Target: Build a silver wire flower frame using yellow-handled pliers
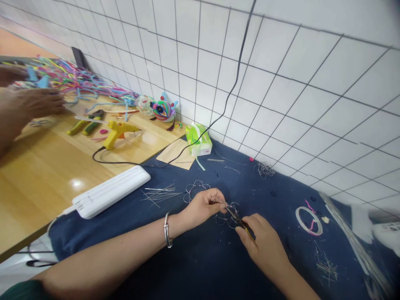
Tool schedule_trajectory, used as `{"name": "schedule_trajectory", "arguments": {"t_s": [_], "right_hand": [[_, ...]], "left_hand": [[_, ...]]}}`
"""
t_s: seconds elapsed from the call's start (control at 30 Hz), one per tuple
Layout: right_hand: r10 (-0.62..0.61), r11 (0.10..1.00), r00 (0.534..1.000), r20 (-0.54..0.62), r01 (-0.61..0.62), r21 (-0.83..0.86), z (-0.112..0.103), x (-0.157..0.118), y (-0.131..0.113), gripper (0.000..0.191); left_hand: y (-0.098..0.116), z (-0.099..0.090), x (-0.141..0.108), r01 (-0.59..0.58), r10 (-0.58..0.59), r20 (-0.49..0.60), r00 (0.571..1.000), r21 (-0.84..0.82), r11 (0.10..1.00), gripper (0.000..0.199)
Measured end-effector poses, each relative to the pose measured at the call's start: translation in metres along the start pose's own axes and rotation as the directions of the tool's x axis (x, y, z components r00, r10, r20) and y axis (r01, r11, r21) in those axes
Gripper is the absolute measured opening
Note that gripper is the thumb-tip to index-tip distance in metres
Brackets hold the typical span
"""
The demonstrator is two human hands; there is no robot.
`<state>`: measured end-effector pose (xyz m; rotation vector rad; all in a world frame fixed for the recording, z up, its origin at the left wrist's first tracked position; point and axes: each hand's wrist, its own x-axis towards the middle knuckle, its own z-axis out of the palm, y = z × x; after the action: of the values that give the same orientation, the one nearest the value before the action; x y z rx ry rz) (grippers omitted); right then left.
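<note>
Over the dark blue cloth, my left hand (204,206) pinches a thin looped wire piece (227,221) by its upper left part. My right hand (261,237) is closed round the yellow handles of small pliers (233,213), whose dark jaws meet the wire at my left fingertips. Whether the jaws are clamped cannot be made out. Just behind my left hand lies another flower-shaped wire loop (193,189). Straight wire pieces (161,194) are scattered left of it.
A white power strip (114,191), yellow glue gun (117,133) and green tissue pack (198,139) lie ahead and left. Another person's hands (34,98) work at far left beside coloured pipe cleaners (84,79). A white ring (308,221) and tangled wire (265,170) are on the right.
</note>
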<state>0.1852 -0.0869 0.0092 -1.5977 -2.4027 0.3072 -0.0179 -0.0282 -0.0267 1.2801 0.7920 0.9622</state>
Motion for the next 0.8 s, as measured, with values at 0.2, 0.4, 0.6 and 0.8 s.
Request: {"name": "schedule_trajectory", "arguments": {"t_s": [0.2, 0.4, 0.6, 0.8], "right_hand": [[-0.009, 1.0, 1.0, -0.03, 0.008, -0.016, 0.003, 0.0, 0.002, 0.024], [-0.047, 0.996, 0.996, -0.081, 0.04, -0.086, 0.007, -0.001, 0.004, 0.023], [-0.059, 0.991, 0.995, -0.081, 0.049, -0.123, 0.009, -0.001, 0.006, 0.021], [-0.065, 0.992, 0.995, -0.078, 0.057, -0.108, 0.01, -0.002, 0.009, 0.023]], "left_hand": [[0.0, 0.002, -0.002, -0.022, 0.025, -0.024, 0.999, 0.121, 0.992, 0.006], [0.002, 0.003, -0.003, -0.033, 0.044, -0.043, 0.998, 0.237, 0.971, 0.005], [0.0, 0.003, -0.003, -0.019, 0.026, -0.03, 0.999, 0.226, 0.974, 0.007], [-0.004, 0.002, -0.001, -0.009, 0.011, -0.013, 1.0, 0.113, 0.994, 0.011]]}}
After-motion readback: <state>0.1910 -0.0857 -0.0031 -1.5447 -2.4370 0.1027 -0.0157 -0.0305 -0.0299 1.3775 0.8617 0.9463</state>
